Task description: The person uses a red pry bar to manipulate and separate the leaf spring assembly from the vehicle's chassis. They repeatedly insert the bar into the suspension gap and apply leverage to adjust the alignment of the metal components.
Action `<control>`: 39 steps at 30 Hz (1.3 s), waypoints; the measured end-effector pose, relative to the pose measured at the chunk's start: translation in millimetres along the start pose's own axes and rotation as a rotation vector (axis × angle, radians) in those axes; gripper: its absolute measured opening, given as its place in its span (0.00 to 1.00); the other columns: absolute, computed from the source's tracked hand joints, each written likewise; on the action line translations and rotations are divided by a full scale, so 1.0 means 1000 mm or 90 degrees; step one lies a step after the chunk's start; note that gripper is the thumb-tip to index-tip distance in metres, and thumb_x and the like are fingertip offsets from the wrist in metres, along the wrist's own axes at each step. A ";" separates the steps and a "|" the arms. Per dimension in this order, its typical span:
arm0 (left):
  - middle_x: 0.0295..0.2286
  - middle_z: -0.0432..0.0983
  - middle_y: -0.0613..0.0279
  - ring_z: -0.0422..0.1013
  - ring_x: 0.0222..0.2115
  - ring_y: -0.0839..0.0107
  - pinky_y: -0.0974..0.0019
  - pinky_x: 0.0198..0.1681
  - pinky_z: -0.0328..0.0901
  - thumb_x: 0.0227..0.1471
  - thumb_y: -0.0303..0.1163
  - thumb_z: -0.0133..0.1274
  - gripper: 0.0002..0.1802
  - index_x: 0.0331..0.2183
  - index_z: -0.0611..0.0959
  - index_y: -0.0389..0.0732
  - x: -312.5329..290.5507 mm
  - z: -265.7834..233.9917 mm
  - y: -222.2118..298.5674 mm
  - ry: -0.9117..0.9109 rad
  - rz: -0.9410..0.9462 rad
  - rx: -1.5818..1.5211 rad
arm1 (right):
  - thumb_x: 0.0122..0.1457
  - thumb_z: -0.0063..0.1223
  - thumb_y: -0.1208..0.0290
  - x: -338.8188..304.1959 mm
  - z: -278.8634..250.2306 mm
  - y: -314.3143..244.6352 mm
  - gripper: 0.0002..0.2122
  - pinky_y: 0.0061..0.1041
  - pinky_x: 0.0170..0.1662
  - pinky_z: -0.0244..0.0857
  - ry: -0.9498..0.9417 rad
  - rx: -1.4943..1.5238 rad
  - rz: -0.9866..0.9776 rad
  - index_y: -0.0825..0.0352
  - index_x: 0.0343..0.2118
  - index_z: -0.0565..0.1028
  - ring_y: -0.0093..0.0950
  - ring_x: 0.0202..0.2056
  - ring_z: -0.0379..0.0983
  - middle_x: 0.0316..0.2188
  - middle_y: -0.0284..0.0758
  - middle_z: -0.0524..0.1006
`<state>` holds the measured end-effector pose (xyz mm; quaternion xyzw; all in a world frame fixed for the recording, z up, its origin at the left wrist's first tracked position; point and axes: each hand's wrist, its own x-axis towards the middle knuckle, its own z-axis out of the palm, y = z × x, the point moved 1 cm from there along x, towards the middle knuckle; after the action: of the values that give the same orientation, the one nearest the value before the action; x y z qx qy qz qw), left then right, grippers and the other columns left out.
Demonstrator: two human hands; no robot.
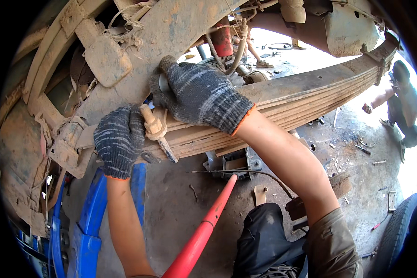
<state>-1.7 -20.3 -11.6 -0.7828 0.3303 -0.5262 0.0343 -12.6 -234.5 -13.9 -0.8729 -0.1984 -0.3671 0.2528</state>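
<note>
A muddy leaf spring pack (310,95) runs across the view under a vehicle frame (171,32). My left hand (119,139), in a grey knit glove, grips the spring's near end beside a rusty bolt with a nut (153,126). In a matching glove, my right hand (194,95) lies over the top of the spring's end and the round eye there, fingers curled around it. The bolt stands between the two hands.
A red bar (204,231) slants up from below toward a small jack (234,164). A blue stand (95,217) is at lower left. Another person (401,99) crouches at the far right. Loose tools and wood blocks litter the concrete floor; a tyre (396,234) is at lower right.
</note>
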 end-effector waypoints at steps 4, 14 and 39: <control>0.29 0.79 0.50 0.75 0.29 0.52 0.53 0.36 0.68 0.55 0.34 0.51 0.11 0.31 0.84 0.38 -0.001 0.005 0.001 0.001 -0.006 -0.001 | 0.52 0.60 0.57 0.008 0.004 -0.003 0.23 0.42 0.41 0.71 0.104 0.035 -0.024 0.70 0.43 0.68 0.44 0.37 0.77 0.33 0.47 0.78; 0.27 0.78 0.49 0.74 0.28 0.51 0.53 0.35 0.68 0.55 0.34 0.51 0.11 0.30 0.84 0.37 -0.003 0.003 -0.004 -0.012 -0.008 -0.009 | 0.56 0.55 0.65 0.004 0.003 0.022 0.16 0.41 0.32 0.71 0.199 0.087 -0.034 0.70 0.41 0.68 0.44 0.32 0.78 0.27 0.46 0.78; 0.41 0.76 0.55 0.74 0.44 0.59 0.56 0.50 0.69 0.62 0.45 0.45 0.23 0.50 0.74 0.38 -0.100 -0.021 0.040 0.884 -0.632 -0.816 | 0.55 0.55 0.58 0.003 -0.002 0.016 0.20 0.42 0.39 0.71 0.224 0.142 -0.076 0.71 0.40 0.71 0.47 0.34 0.77 0.29 0.50 0.79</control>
<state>-61.7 10.0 -98.7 -0.2303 0.1366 -0.5399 -0.7980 -3.1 -247.5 -14.8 -0.7487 -0.2421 -0.5038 0.3564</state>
